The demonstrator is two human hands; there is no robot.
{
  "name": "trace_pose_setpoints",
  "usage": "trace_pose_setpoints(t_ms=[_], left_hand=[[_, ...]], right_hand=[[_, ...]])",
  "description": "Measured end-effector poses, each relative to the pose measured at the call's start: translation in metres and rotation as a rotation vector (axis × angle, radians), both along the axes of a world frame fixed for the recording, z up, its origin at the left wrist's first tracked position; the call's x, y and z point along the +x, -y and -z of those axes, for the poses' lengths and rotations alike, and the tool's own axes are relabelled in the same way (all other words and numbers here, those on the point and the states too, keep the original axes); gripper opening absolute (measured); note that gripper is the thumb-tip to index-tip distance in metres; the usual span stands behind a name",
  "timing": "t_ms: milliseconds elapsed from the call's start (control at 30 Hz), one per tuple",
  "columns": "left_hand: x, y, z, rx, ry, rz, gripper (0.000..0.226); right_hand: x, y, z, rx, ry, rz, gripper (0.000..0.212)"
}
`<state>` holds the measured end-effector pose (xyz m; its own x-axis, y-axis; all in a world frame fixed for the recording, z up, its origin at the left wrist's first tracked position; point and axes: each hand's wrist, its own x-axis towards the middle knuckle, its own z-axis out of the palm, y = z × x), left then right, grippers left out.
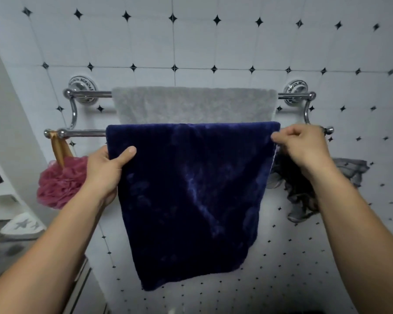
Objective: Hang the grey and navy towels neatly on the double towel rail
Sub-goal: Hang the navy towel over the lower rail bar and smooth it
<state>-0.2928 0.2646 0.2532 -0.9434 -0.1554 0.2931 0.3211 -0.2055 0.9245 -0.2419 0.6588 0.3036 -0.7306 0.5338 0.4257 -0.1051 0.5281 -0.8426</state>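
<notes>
The navy towel [186, 196] hangs over the front bar of the double towel rail [84, 133], its folded top edge running nearly the whole length of the bar and its lower hem dipping to a corner on the left side. Behind and above it, the grey towel [191, 104] is draped over the back bar, spread between the two round wall mounts. A pink bath sponge [59, 182] hangs by a tan ribbon from the left end of the front bar, just beside the navy towel's left edge. A dark bundle of grey and black cloth [304, 189] hangs below the right end of the rail; what it hangs from is hidden by the forearm. The left hand [107, 168] grips the navy towel's left edge, thumb across the front and fingers behind. The right hand [302, 146] is closed, pinching the towel's upper right edge between thumb and fingers. White wall tiles [213, 41] with small dark diamonds lie behind everything.
</notes>
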Motion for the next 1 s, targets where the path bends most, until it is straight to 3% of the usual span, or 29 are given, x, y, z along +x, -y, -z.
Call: trace_pose_setpoints(t_ms=[167,300,467,633,700,800,1000], left_hand=[[0.001,0.001,0.003,-0.039,-0.023,-0.013,0.012],[0.003,0.005,0.003,-0.052,-0.063,-0.059,0.009],[0.003,0.01,-0.011,-0.084,-0.111,-0.177,0.008],[0.002,0.01,-0.01,-0.077,-0.031,-0.114,0.016],[0.002,0.01,-0.004,-0.095,-0.022,-0.059,0.006],[0.002,0.009,0.0,-0.146,-0.004,-0.031,0.008],[0.004,0.015,0.003,-0.147,0.01,0.014,0.008]], right_hand=[[-0.002,-0.005,-0.023,0.211,-0.006,0.117,0.007],[0.004,0.002,-0.02,0.295,-0.014,0.225,0.026],[0.015,0.011,0.011,0.232,0.053,0.145,0.037],[0.012,0.02,0.033,0.024,0.079,-0.177,0.036],[0.009,0.017,0.039,0.014,0.044,-0.207,0.027],[0.005,0.012,0.042,-0.166,-0.01,-0.289,0.003],[-0.002,0.003,0.043,-0.276,-0.054,-0.318,0.021]])
